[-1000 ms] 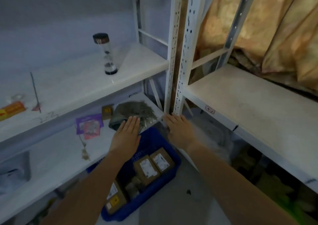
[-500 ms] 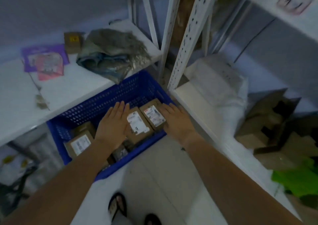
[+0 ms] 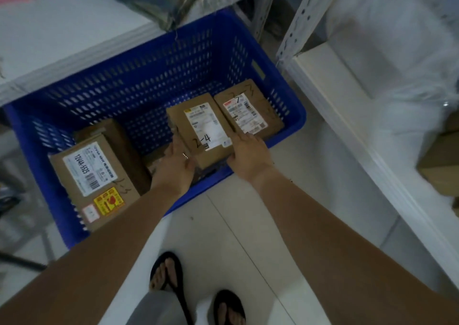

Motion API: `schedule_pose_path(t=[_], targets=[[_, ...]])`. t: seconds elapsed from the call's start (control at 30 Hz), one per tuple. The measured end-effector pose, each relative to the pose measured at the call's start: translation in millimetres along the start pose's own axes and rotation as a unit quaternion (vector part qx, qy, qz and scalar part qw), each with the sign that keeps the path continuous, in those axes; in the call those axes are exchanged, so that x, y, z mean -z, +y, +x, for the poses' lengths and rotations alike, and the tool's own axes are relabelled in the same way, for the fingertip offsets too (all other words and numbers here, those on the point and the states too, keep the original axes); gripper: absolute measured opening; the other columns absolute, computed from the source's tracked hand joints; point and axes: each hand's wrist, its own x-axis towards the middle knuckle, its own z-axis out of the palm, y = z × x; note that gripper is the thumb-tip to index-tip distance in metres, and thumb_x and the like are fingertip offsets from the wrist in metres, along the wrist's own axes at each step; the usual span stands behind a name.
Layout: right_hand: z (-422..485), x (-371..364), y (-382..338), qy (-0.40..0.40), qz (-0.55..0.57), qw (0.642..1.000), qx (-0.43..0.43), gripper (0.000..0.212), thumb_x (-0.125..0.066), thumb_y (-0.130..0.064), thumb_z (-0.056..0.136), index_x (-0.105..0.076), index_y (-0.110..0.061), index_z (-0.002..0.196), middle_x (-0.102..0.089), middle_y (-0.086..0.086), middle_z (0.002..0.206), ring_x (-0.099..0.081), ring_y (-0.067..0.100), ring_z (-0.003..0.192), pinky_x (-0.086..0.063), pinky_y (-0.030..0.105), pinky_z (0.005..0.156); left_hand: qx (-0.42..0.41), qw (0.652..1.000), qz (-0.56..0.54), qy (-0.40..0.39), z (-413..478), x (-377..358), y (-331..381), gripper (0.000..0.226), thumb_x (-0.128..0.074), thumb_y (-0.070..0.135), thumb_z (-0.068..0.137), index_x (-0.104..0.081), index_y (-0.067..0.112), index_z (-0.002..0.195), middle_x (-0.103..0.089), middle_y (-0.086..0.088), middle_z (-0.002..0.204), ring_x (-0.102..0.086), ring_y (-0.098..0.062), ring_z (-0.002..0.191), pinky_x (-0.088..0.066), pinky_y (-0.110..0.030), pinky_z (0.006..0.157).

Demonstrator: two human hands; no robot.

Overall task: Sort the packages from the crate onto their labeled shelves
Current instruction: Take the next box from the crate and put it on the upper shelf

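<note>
Flanking hands (image 3: 211,163), tiled floor (image 3: 248,237)

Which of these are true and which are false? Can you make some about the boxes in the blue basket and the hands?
1. Both hands grip the box marked 2-4. True: left hand and right hand hold its two sides.
2. The crate is red. False: it is blue.
3. The box with the yellow sticker sits at the crate's left end. True.
4. The person is barefoot. False: black sandals are on the feet.
5. Only one box is in the crate. False: several are, including one right of the gripped box.
</note>
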Motion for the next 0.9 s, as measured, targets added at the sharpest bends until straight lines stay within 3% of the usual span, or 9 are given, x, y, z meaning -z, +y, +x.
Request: schedule_pose_path(t=[0.07, 0.2, 0.3, 0.4, 0.53, 0.67, 0.77, 0.87, 0.9], targets=[[9, -13, 0, -0.024, 0.002, 0.999, -0.025, 0.06, -0.048, -0.023, 0.092, -0.026, -0.012, 0.147, -0.039, 0.009, 0.144, -0.035, 0.026, 0.131, -0.028, 0.038, 0.11, 0.066, 0.993, -0.097, -0.017, 9, -12, -1, 0.068, -0.04, 0.035, 0.097, -0.001, 0.015, 0.149, -0.042, -0.021, 0.139, -0.05, -0.039, 0.116, -0.043, -0.049, 0.097], [25, -28, -2, -0.069, -0.006, 0.994, -0.08, 0.054, -0.049, -0.03, 0.092, -0.032, -0.007, 0.137, -0.05, 0.013, 0.132, -0.045, 0.031, 0.122, -0.029, 0.042, 0.108, 0.146, 0.969, -0.193, -0.058, 25, -27, 1, 0.065, -0.038, 0.041, 0.098, -0.012, 0.011, 0.149, -0.03, -0.011, 0.15, -0.026, -0.031, 0.138, -0.023, -0.041, 0.112], [34, -36, -6, -0.089, -0.037, 0.991, -0.095, 0.057, -0.048, -0.035, 0.091, -0.032, -0.005, 0.136, -0.051, 0.012, 0.128, -0.049, 0.029, 0.117, -0.027, 0.041, 0.106, 0.148, 0.958, -0.23, -0.082, 32, -34, 4, 0.055, -0.039, 0.035, 0.099, -0.02, 0.017, 0.148, -0.037, 0.004, 0.139, -0.031, -0.027, 0.135, -0.026, -0.036, 0.108], [39, -39, -10, -0.098, -0.077, 0.985, -0.118, 0.058, -0.048, -0.038, 0.091, -0.032, -0.004, 0.136, -0.047, 0.014, 0.13, -0.048, 0.03, 0.117, -0.027, 0.042, 0.105, 0.123, 0.956, -0.251, -0.088, 30, -40, 12, 0.048, -0.042, 0.022, 0.099, -0.028, 0.014, 0.144, -0.04, -0.006, 0.142, -0.036, -0.023, 0.131, -0.03, -0.018, 0.09], [48, -40, -12, -0.113, -0.087, 0.981, -0.132, 0.062, -0.046, -0.035, 0.091, -0.029, 0.0, 0.14, -0.041, 0.017, 0.135, -0.044, 0.031, 0.12, -0.029, 0.041, 0.103, 0.136, 0.958, -0.239, -0.081, 31, -42, 14, 0.054, -0.045, 0.017, 0.097, -0.022, 0.005, 0.144, -0.037, -0.012, 0.141, -0.03, -0.027, 0.134, -0.025, -0.019, 0.088], [54, -36, -7, -0.105, -0.031, 0.984, -0.141, 0.058, -0.052, -0.027, 0.091, -0.031, -0.001, 0.138, -0.029, 0.02, 0.14, -0.05, 0.03, 0.115, -0.037, 0.036, 0.1, 0.189, 0.944, -0.256, -0.087, 50, -50, -5, 0.069, -0.046, 0.026, 0.096, -0.006, 0.005, 0.149, -0.032, -0.014, 0.147, -0.034, -0.03, 0.132, -0.031, -0.035, 0.108], [57, -39, -3, -0.082, 0.045, 0.989, -0.114, 0.054, -0.06, -0.012, 0.087, -0.031, -0.002, 0.131, -0.034, 0.018, 0.136, -0.053, 0.031, 0.112, -0.048, 0.039, 0.092, 0.115, 0.94, -0.311, -0.075, 51, -50, -13, 0.101, -0.062, 0.01, 0.087, 0.019, 0.026, 0.146, -0.033, -0.007, 0.146, -0.036, -0.024, 0.13, -0.032, -0.041, 0.11], [56, -43, -3, -0.02, 0.072, 0.997, -0.033, 0.081, -0.065, -0.002, 0.081, -0.015, -0.008, 0.145, -0.038, 0.017, 0.132, -0.05, 0.031, 0.112, -0.047, 0.042, 0.094, 0.041, 0.976, -0.211, -0.029, 47, -45, -15, 0.113, -0.062, 0.005, 0.085, 0.032, 0.048, 0.133, -0.019, 0.002, 0.149, -0.037, -0.022, 0.13, -0.04, -0.043, 0.105], [55, -44, -3, -0.003, 0.058, 0.998, -0.01, 0.086, -0.064, -0.002, 0.082, -0.01, -0.011, 0.148, -0.036, 0.016, 0.132, -0.048, 0.031, 0.113, -0.046, 0.042, 0.095, 0.016, 0.988, -0.152, 0.003, 44, -42, -16, 0.109, -0.058, 0.004, 0.086, 0.03, 0.046, 0.136, -0.01, 0.002, 0.154, -0.038, -0.024, 0.13, -0.042, -0.042, 0.103]])
